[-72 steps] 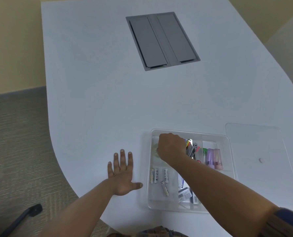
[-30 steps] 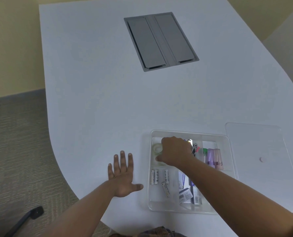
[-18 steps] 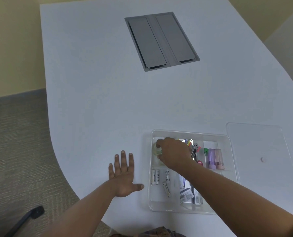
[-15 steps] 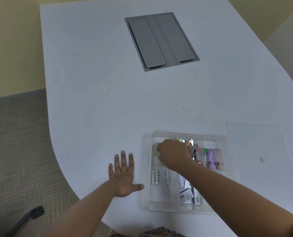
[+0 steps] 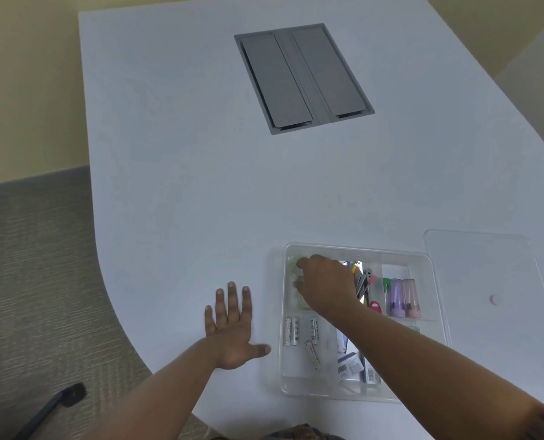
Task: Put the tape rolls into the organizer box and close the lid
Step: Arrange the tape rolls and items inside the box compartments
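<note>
A clear plastic organizer box (image 5: 436, 312) sits open on the white table near its front edge. My right hand (image 5: 326, 285) reaches into its far-left compartment, fingers curled over pale clear tape rolls (image 5: 293, 268) that lie there; most of the rolls are hidden under the hand. Whether the fingers grip a roll or only rest on it is unclear. The clear lid (image 5: 486, 281) lies flat on the table just right of the box. My left hand (image 5: 232, 328) rests flat on the table left of the box, fingers spread, holding nothing.
Other compartments hold batteries (image 5: 301, 333), pastel highlighters (image 5: 402, 296), clips and small packs (image 5: 355, 369). A grey cable hatch (image 5: 302, 76) is set into the table farther back. The table's curved edge runs at the left above grey carpet.
My right hand has shifted slightly left and forward within the far-left compartment, covering the tape rolls. The left hand has stayed flat on the table.
</note>
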Available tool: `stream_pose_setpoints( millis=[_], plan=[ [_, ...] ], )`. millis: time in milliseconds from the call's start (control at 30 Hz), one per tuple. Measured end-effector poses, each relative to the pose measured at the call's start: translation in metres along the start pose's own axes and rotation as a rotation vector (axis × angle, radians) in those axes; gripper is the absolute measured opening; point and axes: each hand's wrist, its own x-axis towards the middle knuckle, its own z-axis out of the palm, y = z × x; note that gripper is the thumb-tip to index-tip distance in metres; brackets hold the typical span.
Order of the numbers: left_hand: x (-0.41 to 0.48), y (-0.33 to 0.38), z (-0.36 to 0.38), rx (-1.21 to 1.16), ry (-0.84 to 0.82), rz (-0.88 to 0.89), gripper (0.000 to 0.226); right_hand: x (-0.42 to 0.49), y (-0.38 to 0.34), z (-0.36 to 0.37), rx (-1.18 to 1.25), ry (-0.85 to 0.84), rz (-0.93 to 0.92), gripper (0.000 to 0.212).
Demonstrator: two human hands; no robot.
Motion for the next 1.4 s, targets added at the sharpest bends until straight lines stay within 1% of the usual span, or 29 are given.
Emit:
stream_pose_setpoints(
  millis=[67, 133, 300, 467, 567, 633, 700, 800, 900, 1067, 1167, 1233, 1333, 1400],
  plan=[
    [0.000, 0.000, 0.000, 0.001, -0.004, 0.000, 0.119, 0.000, 0.000, -0.002, 0.040, 0.006, 0.012, 0.033],
    [0.000, 0.001, -0.001, 0.000, -0.008, 0.002, 0.119, -0.001, 0.001, -0.003, 0.048, 0.001, 0.018, 0.034],
    [0.000, 0.000, -0.001, -0.002, -0.015, 0.006, 0.119, -0.002, -0.004, -0.007, 0.002, -0.045, -0.010, 0.033],
    [0.000, 0.000, -0.001, -0.002, -0.013, 0.006, 0.119, -0.002, -0.007, -0.011, 0.012, -0.105, 0.009, 0.031],
    [0.000, -0.001, -0.001, 0.002, -0.013, 0.004, 0.119, -0.002, -0.002, -0.020, 0.098, -0.127, 0.058, 0.034],
    [0.001, -0.001, 0.000, 0.002, -0.011, 0.003, 0.119, -0.002, 0.007, -0.029, 0.158, -0.088, 0.122, 0.034],
    [0.001, -0.001, 0.000, 0.006, -0.009, 0.000, 0.119, -0.002, 0.018, -0.037, 0.163, -0.067, 0.189, 0.035],
    [0.002, -0.002, 0.000, 0.008, -0.009, -0.001, 0.119, -0.003, 0.028, -0.043, 0.114, -0.111, 0.216, 0.039],
    [0.002, -0.002, 0.000, 0.009, -0.007, -0.002, 0.119, -0.005, 0.026, -0.043, 0.059, -0.137, 0.172, 0.038],
    [0.002, -0.002, 0.000, 0.008, 0.000, 0.001, 0.120, -0.010, 0.012, -0.037, -0.119, -0.155, 0.075, 0.023],
    [0.001, -0.002, 0.000, 0.012, 0.001, -0.003, 0.120, -0.015, 0.008, -0.032, -0.237, -0.129, -0.019, 0.015],
    [0.000, -0.001, 0.000, 0.010, -0.002, -0.004, 0.120, -0.018, 0.007, -0.029, -0.253, -0.112, -0.048, 0.015],
    [-0.001, 0.000, -0.001, 0.010, 0.002, -0.003, 0.119, -0.020, 0.008, -0.027, -0.246, -0.082, -0.062, 0.008],
    [-0.001, 0.000, -0.001, 0.007, -0.001, -0.004, 0.119, -0.020, 0.008, -0.025, -0.245, -0.064, -0.065, 0.018]
  ],
)
